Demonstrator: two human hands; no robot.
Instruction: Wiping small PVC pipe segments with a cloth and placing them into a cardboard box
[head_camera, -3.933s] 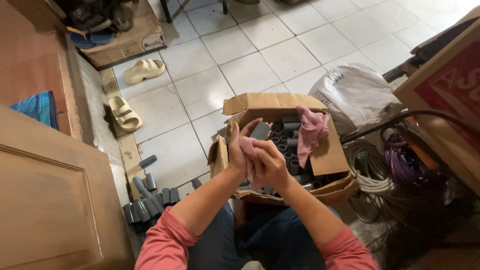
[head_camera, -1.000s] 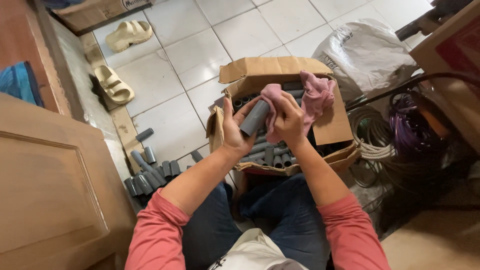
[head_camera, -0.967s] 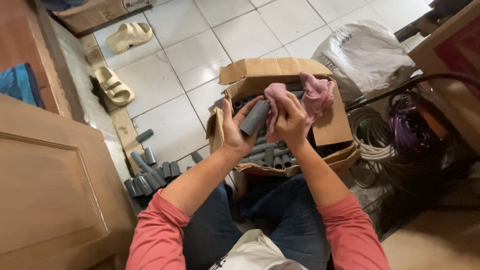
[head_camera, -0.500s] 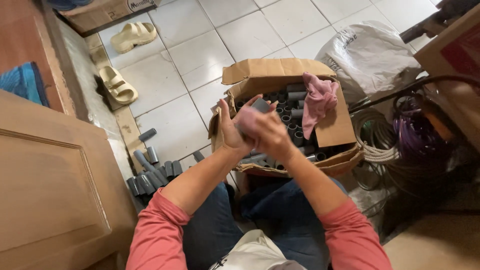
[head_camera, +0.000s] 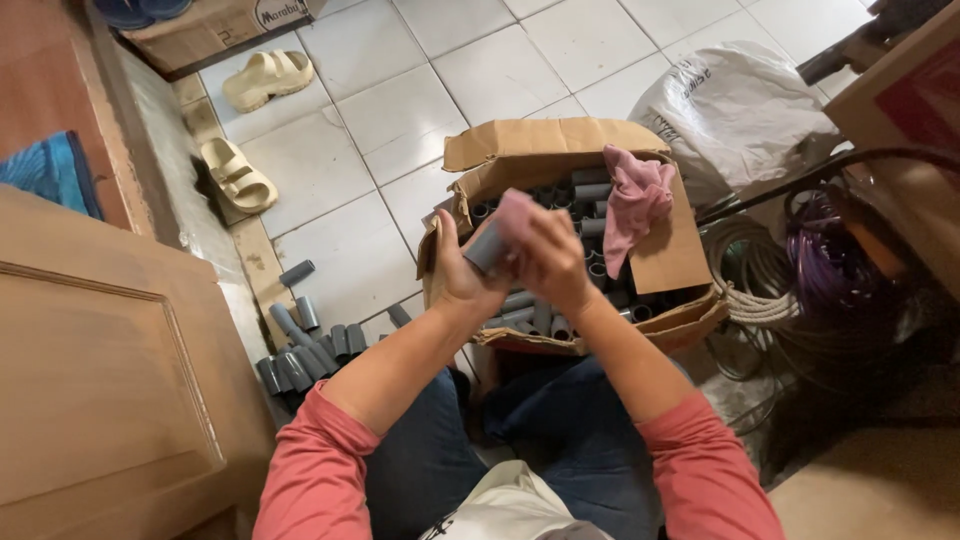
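Two sandals (head_camera: 268, 78), two pink cloths (head_camera: 636, 200), one cardboard box (head_camera: 660, 262), one white sack (head_camera: 735, 105)

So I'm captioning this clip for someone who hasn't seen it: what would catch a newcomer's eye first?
Two hands meet mid-frame: the left hand holds a short grey pipe piece while the right hand presses a pink cloth against it. Just behind sits an open cardboard box full of similar grey pipe pieces, with a second pink rag draped inside. More grey pieces lie on the tiled floor to the left.

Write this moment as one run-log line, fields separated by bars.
left hand: holds grey pipe piece | right hand: pink cloth on it | below: cardboard box of pipe pieces
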